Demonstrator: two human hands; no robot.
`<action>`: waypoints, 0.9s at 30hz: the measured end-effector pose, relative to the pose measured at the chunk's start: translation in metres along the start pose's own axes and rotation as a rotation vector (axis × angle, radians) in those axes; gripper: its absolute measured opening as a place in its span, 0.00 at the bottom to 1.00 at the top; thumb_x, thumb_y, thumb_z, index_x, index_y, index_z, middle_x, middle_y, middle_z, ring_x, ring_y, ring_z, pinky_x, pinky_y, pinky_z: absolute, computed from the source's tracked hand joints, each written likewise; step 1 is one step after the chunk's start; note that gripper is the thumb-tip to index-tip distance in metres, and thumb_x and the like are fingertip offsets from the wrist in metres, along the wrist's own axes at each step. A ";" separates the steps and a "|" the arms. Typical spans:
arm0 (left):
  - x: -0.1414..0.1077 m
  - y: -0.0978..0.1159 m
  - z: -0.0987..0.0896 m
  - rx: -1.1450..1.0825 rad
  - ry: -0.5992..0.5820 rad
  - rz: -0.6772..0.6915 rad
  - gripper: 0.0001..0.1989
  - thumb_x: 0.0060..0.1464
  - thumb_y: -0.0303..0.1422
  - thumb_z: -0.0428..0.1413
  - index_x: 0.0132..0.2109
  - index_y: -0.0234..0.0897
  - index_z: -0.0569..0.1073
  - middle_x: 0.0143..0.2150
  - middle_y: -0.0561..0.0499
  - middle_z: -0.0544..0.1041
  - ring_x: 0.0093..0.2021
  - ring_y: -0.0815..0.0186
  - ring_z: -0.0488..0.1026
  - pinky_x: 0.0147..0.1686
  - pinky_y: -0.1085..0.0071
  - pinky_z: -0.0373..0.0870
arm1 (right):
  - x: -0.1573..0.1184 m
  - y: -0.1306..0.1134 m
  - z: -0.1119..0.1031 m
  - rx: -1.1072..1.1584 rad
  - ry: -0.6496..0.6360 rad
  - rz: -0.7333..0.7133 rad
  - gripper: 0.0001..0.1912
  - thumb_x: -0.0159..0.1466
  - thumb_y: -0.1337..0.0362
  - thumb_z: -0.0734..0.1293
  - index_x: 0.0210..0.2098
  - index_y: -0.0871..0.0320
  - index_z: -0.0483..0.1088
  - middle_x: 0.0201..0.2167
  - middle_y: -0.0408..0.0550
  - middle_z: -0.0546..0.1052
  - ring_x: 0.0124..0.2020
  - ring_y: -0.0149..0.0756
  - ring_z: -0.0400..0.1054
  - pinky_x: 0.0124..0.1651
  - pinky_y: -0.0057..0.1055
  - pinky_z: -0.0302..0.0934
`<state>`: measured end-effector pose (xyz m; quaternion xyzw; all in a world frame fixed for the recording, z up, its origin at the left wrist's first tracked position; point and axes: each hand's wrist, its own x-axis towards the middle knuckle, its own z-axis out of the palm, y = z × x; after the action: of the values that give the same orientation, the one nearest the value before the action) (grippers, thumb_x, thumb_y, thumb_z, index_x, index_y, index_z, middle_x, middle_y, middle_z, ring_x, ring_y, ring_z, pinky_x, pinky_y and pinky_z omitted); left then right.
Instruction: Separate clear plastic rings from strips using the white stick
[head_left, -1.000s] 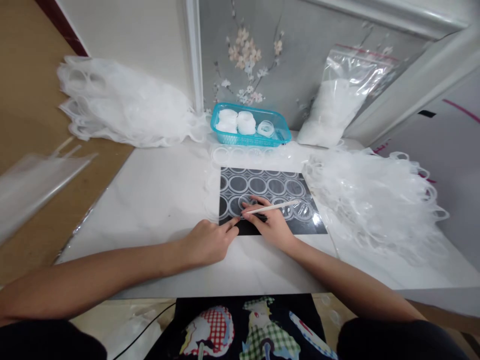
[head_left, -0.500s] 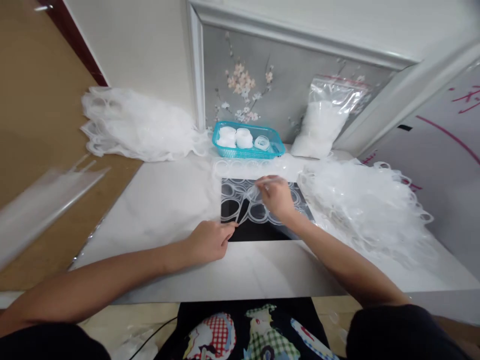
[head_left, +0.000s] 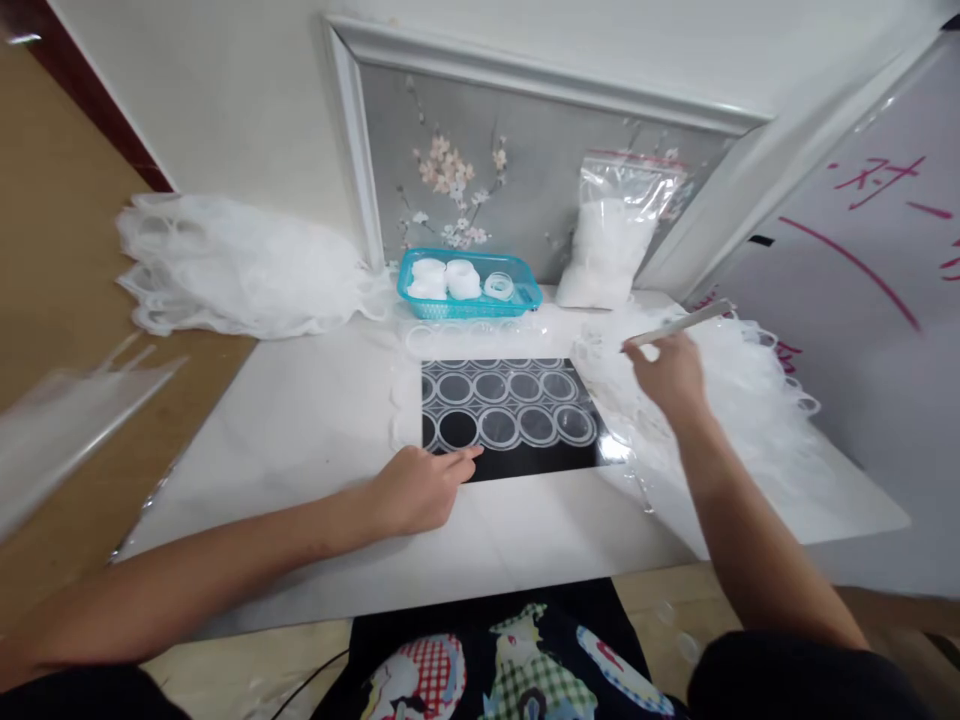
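Note:
My left hand [head_left: 424, 488] rests at the front edge of a black mat [head_left: 517, 463], its index finger stretched onto a clear sheet with white rings [head_left: 499, 427]. One circle near that fingertip shows plain black. Over on the right, my right hand [head_left: 670, 375] grips a thin pale tool [head_left: 690, 319], held above a heap of white ring sheets [head_left: 750, 430]. Behind the mat stands a turquoise basket [head_left: 470, 309] with stacks of white rings [head_left: 463, 279] inside.
Another pile of white ring sheets [head_left: 240, 270] lies at the back left. A zip bag of white material [head_left: 602, 240] leans against the framed floral panel [head_left: 480, 120]. At the right is a white board with red writing [head_left: 862, 260].
My right hand has moved right, off the mat, with the tool. The strip stretched between my hands is gone from there. My left hand stays at the mat's front edge, and the view has shifted.

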<state>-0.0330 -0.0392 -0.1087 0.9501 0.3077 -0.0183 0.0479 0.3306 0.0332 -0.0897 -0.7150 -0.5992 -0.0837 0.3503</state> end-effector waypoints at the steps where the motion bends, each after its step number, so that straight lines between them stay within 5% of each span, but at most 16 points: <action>1: 0.004 0.003 0.000 0.039 -0.014 0.019 0.14 0.53 0.21 0.49 0.45 0.34 0.73 0.63 0.43 0.67 0.32 0.63 0.79 0.24 0.68 0.70 | -0.016 -0.013 0.007 0.148 -0.092 -0.003 0.12 0.61 0.60 0.66 0.35 0.62 0.78 0.46 0.61 0.78 0.51 0.57 0.69 0.51 0.53 0.63; 4: 0.015 0.012 0.003 0.105 -0.001 0.074 0.14 0.52 0.22 0.50 0.46 0.34 0.73 0.64 0.42 0.66 0.29 0.63 0.78 0.24 0.69 0.71 | -0.068 -0.060 0.023 0.541 -0.457 -0.119 0.13 0.64 0.54 0.65 0.36 0.54 0.78 0.38 0.49 0.81 0.42 0.47 0.75 0.46 0.42 0.68; 9: 0.026 0.017 0.008 0.132 0.009 0.094 0.15 0.53 0.21 0.50 0.48 0.32 0.73 0.63 0.38 0.67 0.34 0.58 0.79 0.25 0.67 0.73 | -0.111 -0.094 0.034 0.713 -0.578 -0.089 0.10 0.64 0.57 0.65 0.36 0.54 0.76 0.39 0.48 0.81 0.43 0.44 0.75 0.45 0.37 0.68; 20: 0.029 0.018 0.008 0.092 -0.050 0.037 0.17 0.55 0.21 0.47 0.50 0.31 0.72 0.64 0.37 0.65 0.36 0.55 0.79 0.27 0.62 0.75 | -0.111 -0.089 0.039 0.669 -0.589 -0.141 0.09 0.65 0.61 0.64 0.34 0.55 0.76 0.36 0.48 0.81 0.40 0.42 0.75 0.44 0.38 0.68; 23: 0.031 0.018 0.004 0.027 -0.078 0.004 0.17 0.55 0.22 0.47 0.50 0.32 0.72 0.63 0.40 0.66 0.39 0.54 0.79 0.30 0.60 0.76 | -0.123 -0.089 0.038 0.531 -0.511 -0.311 0.09 0.66 0.64 0.62 0.36 0.55 0.75 0.37 0.48 0.81 0.49 0.45 0.72 0.51 0.42 0.66; 27: 0.033 0.016 -0.001 -0.096 -0.116 -0.073 0.15 0.54 0.24 0.49 0.48 0.34 0.72 0.54 0.42 0.75 0.40 0.53 0.78 0.34 0.60 0.75 | -0.127 -0.089 0.041 0.245 -0.358 -0.643 0.13 0.66 0.71 0.60 0.40 0.51 0.75 0.37 0.45 0.81 0.60 0.45 0.62 0.67 0.52 0.46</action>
<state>0.0034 -0.0328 -0.1081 0.9323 0.3393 -0.0603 0.1103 0.2028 -0.0402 -0.1525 -0.4469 -0.8500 0.0091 0.2789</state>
